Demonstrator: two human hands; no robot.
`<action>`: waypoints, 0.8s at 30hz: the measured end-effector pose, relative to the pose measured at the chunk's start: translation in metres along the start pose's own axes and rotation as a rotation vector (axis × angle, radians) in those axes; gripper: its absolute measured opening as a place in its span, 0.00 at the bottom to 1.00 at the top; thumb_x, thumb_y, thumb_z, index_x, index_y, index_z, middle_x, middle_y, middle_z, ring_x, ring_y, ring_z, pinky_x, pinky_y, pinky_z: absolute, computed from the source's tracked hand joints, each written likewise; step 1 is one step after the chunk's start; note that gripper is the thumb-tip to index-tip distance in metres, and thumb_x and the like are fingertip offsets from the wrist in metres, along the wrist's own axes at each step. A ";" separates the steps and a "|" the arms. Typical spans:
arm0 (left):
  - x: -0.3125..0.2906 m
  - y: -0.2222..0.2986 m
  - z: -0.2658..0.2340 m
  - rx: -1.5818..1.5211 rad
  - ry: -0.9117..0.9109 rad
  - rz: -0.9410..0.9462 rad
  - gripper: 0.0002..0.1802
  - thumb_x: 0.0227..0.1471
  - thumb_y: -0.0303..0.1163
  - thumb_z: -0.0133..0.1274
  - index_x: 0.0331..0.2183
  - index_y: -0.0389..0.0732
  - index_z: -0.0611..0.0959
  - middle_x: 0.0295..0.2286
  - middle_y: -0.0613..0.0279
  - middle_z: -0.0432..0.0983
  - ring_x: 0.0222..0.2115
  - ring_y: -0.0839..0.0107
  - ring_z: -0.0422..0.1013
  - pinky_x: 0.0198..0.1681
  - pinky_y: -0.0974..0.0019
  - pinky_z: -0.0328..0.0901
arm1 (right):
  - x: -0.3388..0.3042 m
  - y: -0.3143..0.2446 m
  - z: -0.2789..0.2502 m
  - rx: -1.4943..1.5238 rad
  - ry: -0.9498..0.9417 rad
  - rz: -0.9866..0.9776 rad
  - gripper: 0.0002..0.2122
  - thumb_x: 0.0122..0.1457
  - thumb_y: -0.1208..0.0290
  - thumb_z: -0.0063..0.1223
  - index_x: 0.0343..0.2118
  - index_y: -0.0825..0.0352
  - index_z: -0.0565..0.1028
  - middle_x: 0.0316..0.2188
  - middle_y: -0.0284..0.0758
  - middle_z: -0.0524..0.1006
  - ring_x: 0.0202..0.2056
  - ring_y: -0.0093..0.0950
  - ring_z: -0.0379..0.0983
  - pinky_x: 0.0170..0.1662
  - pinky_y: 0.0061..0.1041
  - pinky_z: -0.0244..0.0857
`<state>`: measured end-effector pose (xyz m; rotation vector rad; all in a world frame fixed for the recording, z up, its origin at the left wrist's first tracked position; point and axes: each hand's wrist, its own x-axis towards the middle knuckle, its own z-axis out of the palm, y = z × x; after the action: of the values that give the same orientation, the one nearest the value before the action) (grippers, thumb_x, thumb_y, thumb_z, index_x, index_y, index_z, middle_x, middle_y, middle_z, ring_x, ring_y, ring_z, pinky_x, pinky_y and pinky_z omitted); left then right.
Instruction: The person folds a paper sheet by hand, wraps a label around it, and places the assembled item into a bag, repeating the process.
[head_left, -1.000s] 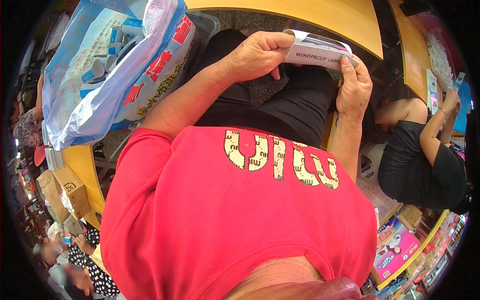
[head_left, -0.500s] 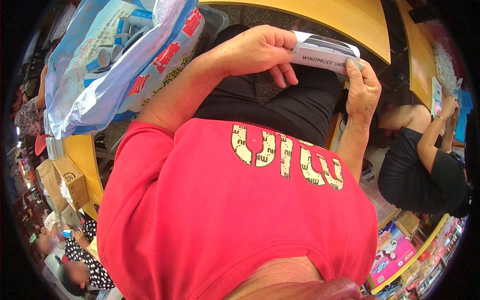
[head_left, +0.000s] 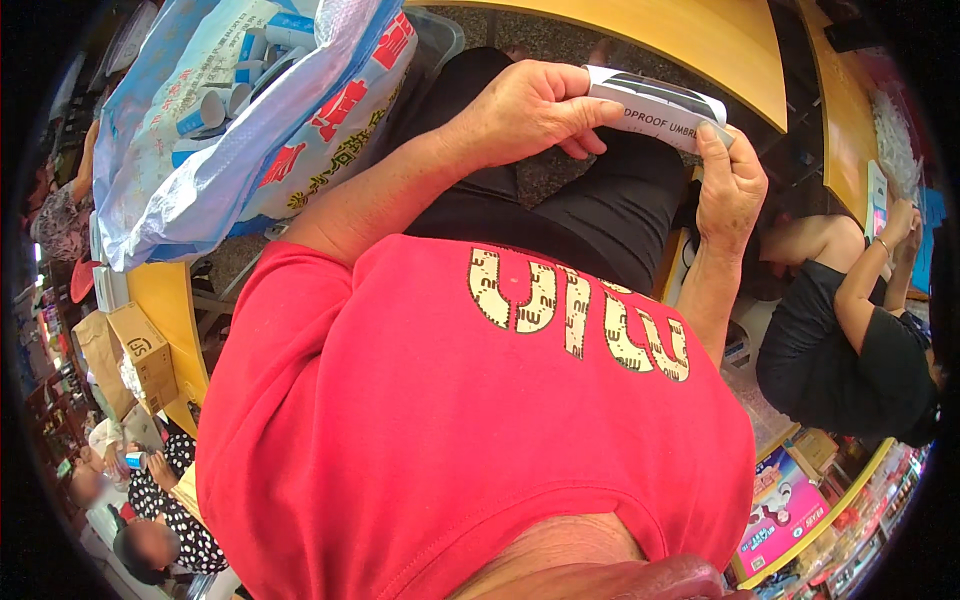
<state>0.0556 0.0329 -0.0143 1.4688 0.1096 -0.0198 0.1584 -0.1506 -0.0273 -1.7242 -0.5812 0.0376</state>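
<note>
A curled white card sleeve (head_left: 655, 118) with dark print on its outer face is stretched between my two hands, above my dark trousers. Its top edge bows open, showing a dark and pale inside. My left hand (head_left: 545, 108) grips the left end, the thumb lying along the printed face and the other fingers behind or curled below. At the right end, my right hand (head_left: 728, 180) pinches the edge between thumb and fingers. To the left, a large white-and-blue woven bag (head_left: 240, 190) stands gaping, holding several blue-and-white tubes (head_left: 205, 112).
A yellow table edge (head_left: 690, 35) curves past beyond my knees. On the right, another person in black (head_left: 850, 350) sits with hands near blue items. Cardboard boxes (head_left: 145, 350) stand at lower left, where a person in polka dots (head_left: 165, 490) holds a blue-and-white tube.
My left thumb has slid rightward over the sleeve's face and covers part of the print. Both hands and the sleeve have shifted slightly down and right in the picture.
</note>
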 end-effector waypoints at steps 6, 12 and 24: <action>-0.001 -0.002 0.002 0.063 0.074 0.025 0.12 0.47 0.32 0.47 0.33 0.36 0.75 0.23 0.65 0.72 0.21 0.81 0.69 0.22 0.80 0.64 | -0.001 0.001 -0.002 -0.043 -0.004 -0.025 0.08 0.49 0.72 0.49 0.21 0.72 0.70 0.19 0.28 0.67 0.23 0.16 0.60 0.27 0.14 0.55; 0.005 -0.014 -0.004 0.502 0.159 0.379 0.09 0.46 0.31 0.49 0.30 0.36 0.78 0.21 0.70 0.71 0.21 0.83 0.66 0.23 0.82 0.60 | 0.000 -0.006 -0.002 -0.103 -0.025 -0.099 0.07 0.48 0.73 0.49 0.22 0.73 0.69 0.20 0.30 0.67 0.23 0.18 0.61 0.27 0.15 0.56; 0.003 -0.011 0.007 -0.355 0.038 0.033 0.12 0.48 0.29 0.44 0.36 0.35 0.73 0.32 0.60 0.71 0.32 0.74 0.68 0.30 0.71 0.68 | -0.002 -0.008 0.001 -0.127 0.004 -0.141 0.06 0.48 0.73 0.50 0.23 0.71 0.70 0.23 0.33 0.70 0.24 0.22 0.64 0.28 0.17 0.58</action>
<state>0.0583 0.0251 -0.0253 1.1161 0.1136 0.0524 0.1530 -0.1495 -0.0205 -1.8016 -0.7136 -0.1040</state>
